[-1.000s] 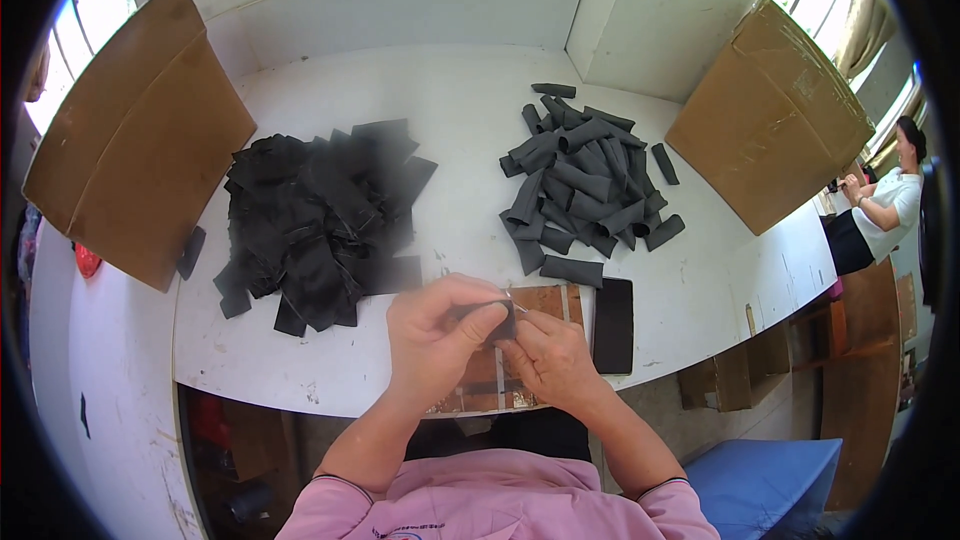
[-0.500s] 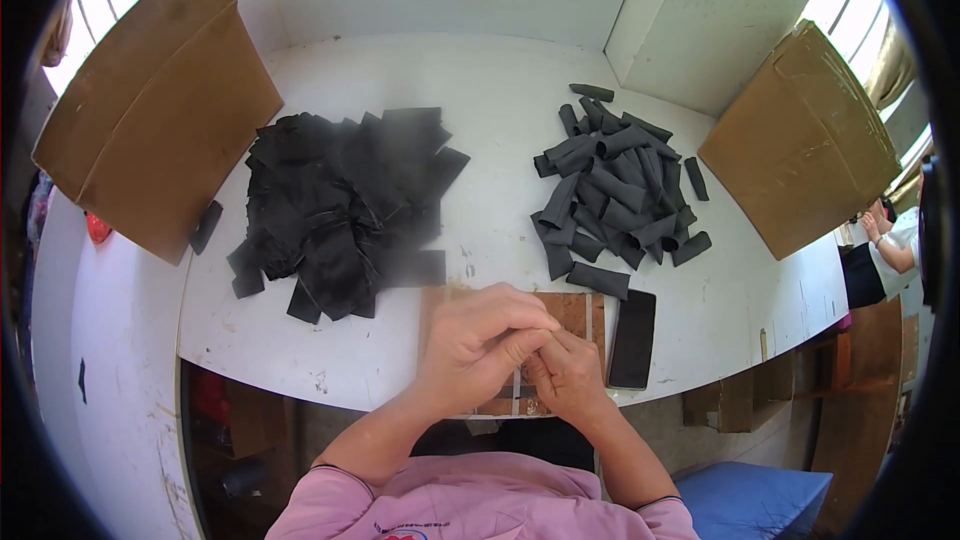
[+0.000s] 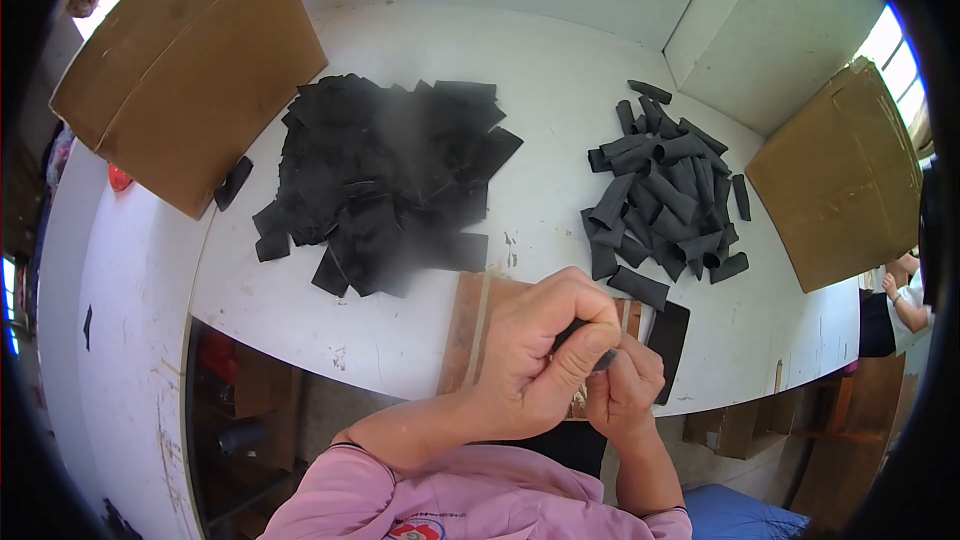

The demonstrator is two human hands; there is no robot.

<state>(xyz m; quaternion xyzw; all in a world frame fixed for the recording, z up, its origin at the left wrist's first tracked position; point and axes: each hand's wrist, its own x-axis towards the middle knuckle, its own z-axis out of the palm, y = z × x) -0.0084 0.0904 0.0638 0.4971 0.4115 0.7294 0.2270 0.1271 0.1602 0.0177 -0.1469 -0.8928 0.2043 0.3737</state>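
Note:
Low over the front edge of the table, my left hand [image 3: 548,360] is closed around a piece of dark fabric [image 3: 604,361], of which only small bits show between the fingers. Close against it, my right hand [image 3: 630,387] has its fingers curled at the end of the same piece; most of the fabric is hidden by the hands. Beneath them lies a brown board [image 3: 462,335] with pale strips. A heap of flat black fabric pieces [image 3: 370,230] spreads at the left. To the right is a pile of dark rolled fabric tubes [image 3: 670,202].
A black phone [image 3: 672,350] lies right of the board. Tall cardboard boxes stand at the left [image 3: 190,70] and right [image 3: 840,175] of the white table [image 3: 545,70]. One rolled tube [image 3: 234,183] rests by the left box. Another person [image 3: 905,305] is at the far right.
The view has shifted, so the table things sit farther right. My left hand has turned and the hands have come up a little; dark fabric now shows between the fingers.

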